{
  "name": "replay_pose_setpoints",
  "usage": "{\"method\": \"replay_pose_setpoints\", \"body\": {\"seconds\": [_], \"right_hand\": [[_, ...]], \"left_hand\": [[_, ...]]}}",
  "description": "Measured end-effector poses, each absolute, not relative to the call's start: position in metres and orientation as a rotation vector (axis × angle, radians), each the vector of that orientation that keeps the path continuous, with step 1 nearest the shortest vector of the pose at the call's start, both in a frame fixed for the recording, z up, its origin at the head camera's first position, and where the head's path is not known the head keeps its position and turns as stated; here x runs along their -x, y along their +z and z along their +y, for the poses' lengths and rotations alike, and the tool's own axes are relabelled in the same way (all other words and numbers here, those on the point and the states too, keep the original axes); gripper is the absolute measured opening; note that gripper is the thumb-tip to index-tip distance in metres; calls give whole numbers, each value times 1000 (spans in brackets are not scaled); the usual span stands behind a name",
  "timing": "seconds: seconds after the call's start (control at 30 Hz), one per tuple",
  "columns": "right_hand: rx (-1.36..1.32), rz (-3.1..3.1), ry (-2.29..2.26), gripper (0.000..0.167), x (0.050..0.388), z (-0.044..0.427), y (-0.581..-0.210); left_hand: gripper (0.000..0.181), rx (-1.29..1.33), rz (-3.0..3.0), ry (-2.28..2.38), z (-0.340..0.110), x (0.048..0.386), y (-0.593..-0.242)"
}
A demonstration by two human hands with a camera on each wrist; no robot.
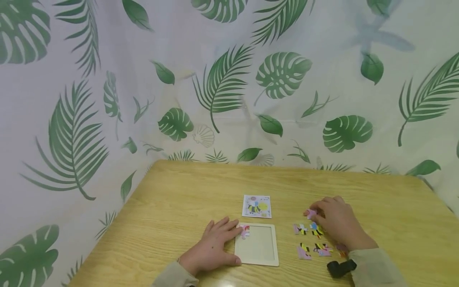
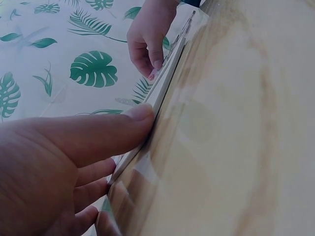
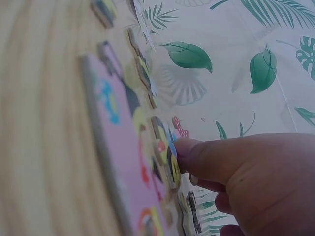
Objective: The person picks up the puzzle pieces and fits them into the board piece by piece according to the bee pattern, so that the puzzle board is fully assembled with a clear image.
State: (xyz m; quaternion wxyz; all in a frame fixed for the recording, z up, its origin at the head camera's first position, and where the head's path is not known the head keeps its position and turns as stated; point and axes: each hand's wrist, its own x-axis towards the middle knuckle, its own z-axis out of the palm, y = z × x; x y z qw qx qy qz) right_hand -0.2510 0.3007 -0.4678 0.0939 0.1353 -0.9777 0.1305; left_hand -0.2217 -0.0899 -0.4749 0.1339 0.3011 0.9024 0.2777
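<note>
My left hand rests at the left side of a shallow wooden puzzle tray, fingers extended and spread. Its thumb touches the tray's lower left edge, and a fingertip lies near a pink puzzle piece in the upper left corner. Right of the tray, my right hand pinches another pink puzzle piece between thumb and finger, partly covered by the fingers. Below that hand lie several loose puzzle pieces with yellow and black parts, among them one puzzle piece at the lower left; the hand hides part of the group.
Behind the tray lies a square picture card with a bee design. The wooden table meets a leaf-patterned curtain at its back and left. A black device sits at the right wrist.
</note>
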Motion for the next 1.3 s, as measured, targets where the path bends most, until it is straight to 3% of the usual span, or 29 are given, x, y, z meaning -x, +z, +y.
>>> {"method": "replay_pose_setpoints", "body": {"seconds": [0.47, 0.73, 1.3], "right_hand": [[-349, -2921, 650, 6, 251, 300, -469], [-350, -2934, 943, 13, 248, 291, -462], [-302, -2947, 1168, 10, 234, 247, -448]], "left_hand": [[86, -865, 2590, 823, -88, 221, -474], [86, -850, 2593, 803, -89, 221, -473], [87, -864, 2622, 802, -88, 222, -476]]}}
